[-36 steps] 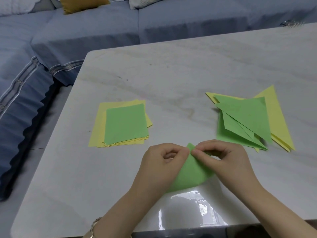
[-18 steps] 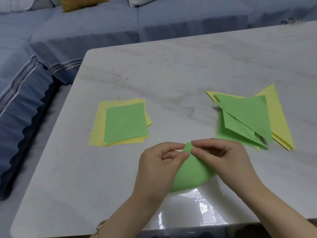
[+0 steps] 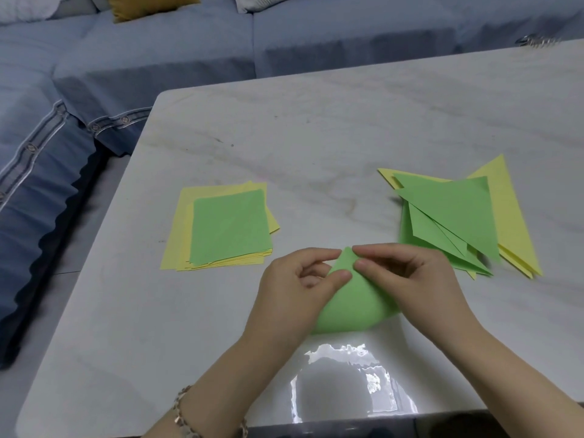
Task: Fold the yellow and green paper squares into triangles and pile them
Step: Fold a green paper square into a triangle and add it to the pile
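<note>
Hands (image 3: 300,279) (image 3: 407,276) still on curled green sheet (image 3: 354,306)

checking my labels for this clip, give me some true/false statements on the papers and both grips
1. The left grip and right grip both pinch the top corner of one green sheet. True.
2. That sheet is creased flat. False: its near edge bulges in a curve.
3. The stack of squares lies left of the grips, green on top. True.
4. The pile of triangles is all yellow. False: green triangles lie on yellow ones.
5. The bracelet is on the right wrist. False: it is on the left wrist.
</note>
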The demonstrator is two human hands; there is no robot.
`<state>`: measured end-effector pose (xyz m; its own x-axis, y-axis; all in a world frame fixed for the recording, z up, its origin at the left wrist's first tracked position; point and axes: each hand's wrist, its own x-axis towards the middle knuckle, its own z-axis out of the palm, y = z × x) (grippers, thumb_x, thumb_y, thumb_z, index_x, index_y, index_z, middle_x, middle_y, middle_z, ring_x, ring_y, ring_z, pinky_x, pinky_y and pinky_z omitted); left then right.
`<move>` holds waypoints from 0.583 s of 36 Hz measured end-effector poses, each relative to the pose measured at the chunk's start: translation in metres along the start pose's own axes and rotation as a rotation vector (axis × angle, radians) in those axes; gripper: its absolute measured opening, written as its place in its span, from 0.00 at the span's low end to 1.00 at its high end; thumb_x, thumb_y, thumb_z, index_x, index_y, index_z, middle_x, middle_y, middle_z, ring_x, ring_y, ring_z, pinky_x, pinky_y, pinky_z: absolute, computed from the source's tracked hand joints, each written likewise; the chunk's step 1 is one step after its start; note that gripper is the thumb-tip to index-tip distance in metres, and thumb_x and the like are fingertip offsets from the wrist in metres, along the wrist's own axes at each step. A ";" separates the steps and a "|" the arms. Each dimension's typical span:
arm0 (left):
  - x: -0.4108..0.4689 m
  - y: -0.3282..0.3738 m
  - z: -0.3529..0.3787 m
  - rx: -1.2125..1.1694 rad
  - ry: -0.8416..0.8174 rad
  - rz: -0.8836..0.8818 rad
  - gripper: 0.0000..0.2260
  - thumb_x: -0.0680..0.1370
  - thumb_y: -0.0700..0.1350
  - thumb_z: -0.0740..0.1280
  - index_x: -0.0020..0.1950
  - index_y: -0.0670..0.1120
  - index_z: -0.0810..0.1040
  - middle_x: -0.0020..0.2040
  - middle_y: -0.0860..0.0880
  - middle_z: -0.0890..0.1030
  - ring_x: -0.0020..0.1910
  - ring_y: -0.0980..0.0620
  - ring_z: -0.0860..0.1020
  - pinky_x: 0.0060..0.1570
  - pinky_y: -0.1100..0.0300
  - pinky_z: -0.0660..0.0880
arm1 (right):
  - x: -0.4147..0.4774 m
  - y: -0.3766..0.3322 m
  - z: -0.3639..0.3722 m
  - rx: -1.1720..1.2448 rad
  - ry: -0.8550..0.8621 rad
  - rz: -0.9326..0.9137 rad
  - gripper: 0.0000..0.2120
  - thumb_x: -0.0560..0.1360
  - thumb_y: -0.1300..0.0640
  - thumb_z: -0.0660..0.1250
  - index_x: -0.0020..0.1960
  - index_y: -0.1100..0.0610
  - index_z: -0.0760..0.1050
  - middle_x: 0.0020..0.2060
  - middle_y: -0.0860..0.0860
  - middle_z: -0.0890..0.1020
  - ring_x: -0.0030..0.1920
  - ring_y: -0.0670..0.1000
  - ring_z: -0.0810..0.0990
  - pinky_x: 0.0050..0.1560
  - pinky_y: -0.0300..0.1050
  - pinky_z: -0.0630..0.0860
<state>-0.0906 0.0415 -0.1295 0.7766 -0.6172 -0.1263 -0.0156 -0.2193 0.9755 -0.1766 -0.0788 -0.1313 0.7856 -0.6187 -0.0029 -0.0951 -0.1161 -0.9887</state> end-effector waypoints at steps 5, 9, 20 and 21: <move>0.001 -0.012 -0.007 0.221 -0.061 -0.013 0.05 0.71 0.48 0.72 0.41 0.57 0.78 0.26 0.59 0.75 0.25 0.60 0.72 0.34 0.61 0.73 | 0.006 0.003 -0.001 -0.061 0.082 -0.061 0.14 0.68 0.66 0.72 0.38 0.45 0.80 0.32 0.36 0.82 0.34 0.37 0.78 0.39 0.26 0.71; -0.003 -0.019 -0.008 0.317 -0.061 -0.004 0.10 0.75 0.51 0.68 0.37 0.48 0.76 0.27 0.50 0.72 0.22 0.53 0.72 0.31 0.55 0.74 | 0.008 0.009 0.001 -0.171 0.116 -0.113 0.15 0.68 0.63 0.72 0.38 0.42 0.78 0.33 0.33 0.81 0.36 0.38 0.77 0.40 0.28 0.70; 0.004 -0.030 -0.009 0.647 0.066 0.024 0.12 0.75 0.57 0.65 0.40 0.50 0.73 0.28 0.53 0.69 0.33 0.52 0.71 0.32 0.58 0.63 | 0.018 0.048 0.007 -0.468 0.106 -0.342 0.08 0.70 0.56 0.67 0.47 0.56 0.82 0.39 0.43 0.81 0.39 0.29 0.72 0.42 0.24 0.67; 0.006 -0.035 -0.011 0.765 0.074 0.044 0.10 0.76 0.57 0.63 0.44 0.51 0.73 0.31 0.54 0.71 0.37 0.52 0.72 0.33 0.59 0.62 | 0.021 0.054 0.008 -0.476 0.107 -0.338 0.07 0.71 0.57 0.68 0.47 0.56 0.82 0.40 0.45 0.81 0.39 0.30 0.72 0.42 0.24 0.67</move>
<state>-0.0789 0.0536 -0.1619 0.8047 -0.5914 -0.0520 -0.4577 -0.6737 0.5802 -0.1606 -0.0917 -0.1855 0.7564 -0.5587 0.3402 -0.1331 -0.6406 -0.7562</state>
